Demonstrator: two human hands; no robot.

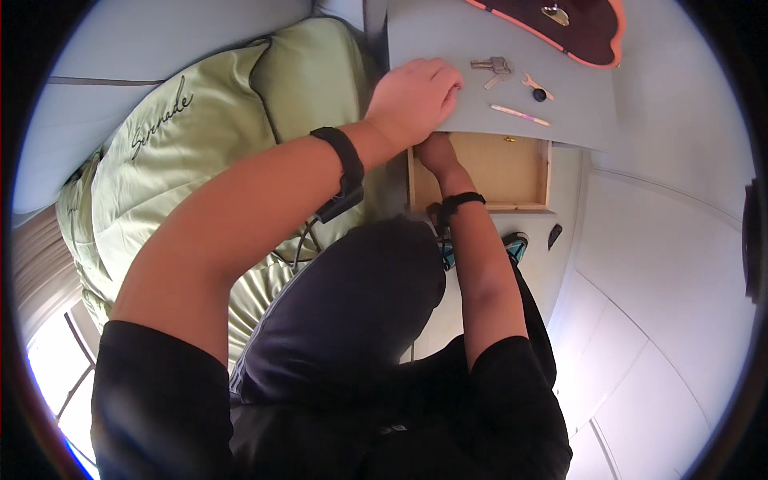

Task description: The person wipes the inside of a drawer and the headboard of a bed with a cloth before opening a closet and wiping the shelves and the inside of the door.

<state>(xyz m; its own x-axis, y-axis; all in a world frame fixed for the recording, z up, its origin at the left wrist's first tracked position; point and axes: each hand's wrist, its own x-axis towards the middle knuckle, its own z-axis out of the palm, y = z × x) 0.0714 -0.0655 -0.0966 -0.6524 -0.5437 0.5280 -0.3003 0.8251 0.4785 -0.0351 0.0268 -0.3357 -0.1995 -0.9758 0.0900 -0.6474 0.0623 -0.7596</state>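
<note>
My left hand (414,94) rests on the grey tabletop (576,116) near its left end. Its fingers are bent and held together, and their tips are hidden from view. Below the table's front edge, my right hand (436,154) reaches into the left side of a pulled-out wooden drawer (547,180). The tabletop and my left hand cover its fingers, so their grip does not show. A small brass-coloured piece (510,139) shows inside the drawer. To the right of my left hand lie several keys (499,67), a small wrench (534,82), a round black piece (540,94) and a pen (520,114).
An open dark case with an orange rim (620,48) lies at the table's far right, a shiny metal item (555,14) in it. Green bedding (200,152) fills the left. A shoe (516,244) and a small black object (554,235) are on the floor under the drawer.
</note>
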